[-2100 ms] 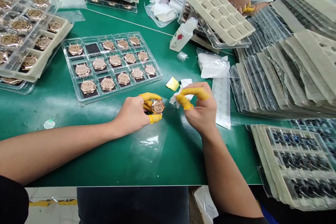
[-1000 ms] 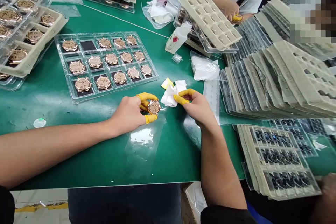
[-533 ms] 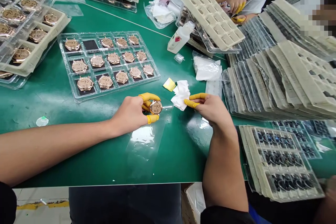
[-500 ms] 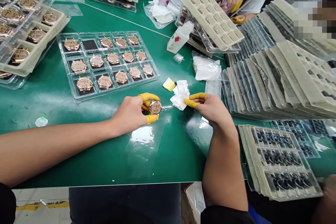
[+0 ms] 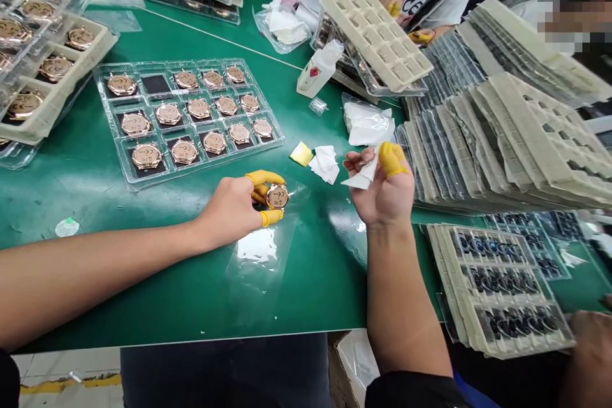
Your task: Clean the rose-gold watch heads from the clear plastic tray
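watch case [image 5: 278,196] up over the tabletop [image 5: 325,306] | left hand [image 5: 232,207]: yellow-capped fingers [image 5: 272,218] pinching its rim | probably smallish but solid, stiff, slick, easy to scratch imo, so stick to the edges | right hand [image 5: 389,194]: fingers curled on white tissue [image 5: 362,176], likely soft n light

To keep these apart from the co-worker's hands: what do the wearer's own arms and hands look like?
The left hand has yellow finger cots on the thumb and fingers; the right hand wears yellow too, with some fingers bare. Black sleeves leave the forearms and wrists bare.
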Demonstrator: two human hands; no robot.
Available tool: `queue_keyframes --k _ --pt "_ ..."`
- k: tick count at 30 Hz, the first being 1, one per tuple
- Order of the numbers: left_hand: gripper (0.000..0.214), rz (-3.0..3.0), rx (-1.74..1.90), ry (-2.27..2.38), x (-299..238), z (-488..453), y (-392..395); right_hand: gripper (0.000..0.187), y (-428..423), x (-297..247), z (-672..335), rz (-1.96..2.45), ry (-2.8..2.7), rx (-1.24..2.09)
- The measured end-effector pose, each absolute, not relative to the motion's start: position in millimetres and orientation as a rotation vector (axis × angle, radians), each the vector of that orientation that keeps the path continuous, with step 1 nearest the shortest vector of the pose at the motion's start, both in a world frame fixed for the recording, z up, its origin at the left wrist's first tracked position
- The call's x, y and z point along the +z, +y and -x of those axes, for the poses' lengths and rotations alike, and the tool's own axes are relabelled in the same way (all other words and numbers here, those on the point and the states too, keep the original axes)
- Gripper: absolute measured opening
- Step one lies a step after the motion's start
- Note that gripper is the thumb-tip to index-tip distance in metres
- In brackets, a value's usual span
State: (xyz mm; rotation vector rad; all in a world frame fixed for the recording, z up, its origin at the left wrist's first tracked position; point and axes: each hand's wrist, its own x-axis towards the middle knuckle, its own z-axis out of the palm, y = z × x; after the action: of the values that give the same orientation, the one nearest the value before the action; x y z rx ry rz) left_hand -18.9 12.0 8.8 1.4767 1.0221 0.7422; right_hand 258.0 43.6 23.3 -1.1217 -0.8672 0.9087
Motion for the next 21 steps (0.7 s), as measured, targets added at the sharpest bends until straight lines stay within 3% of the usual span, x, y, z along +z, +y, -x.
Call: queue_keyframes --k 9,21 --pt "0.048 -1.494 0.748 1.02 5 18 11 0.057 44 7 -256 1.228 -0.977 1.043" --pt "0.049 -1.47 0.747 1.021 5 18 10 0.037 27 11 -221 1.219 -1.16 1.077"
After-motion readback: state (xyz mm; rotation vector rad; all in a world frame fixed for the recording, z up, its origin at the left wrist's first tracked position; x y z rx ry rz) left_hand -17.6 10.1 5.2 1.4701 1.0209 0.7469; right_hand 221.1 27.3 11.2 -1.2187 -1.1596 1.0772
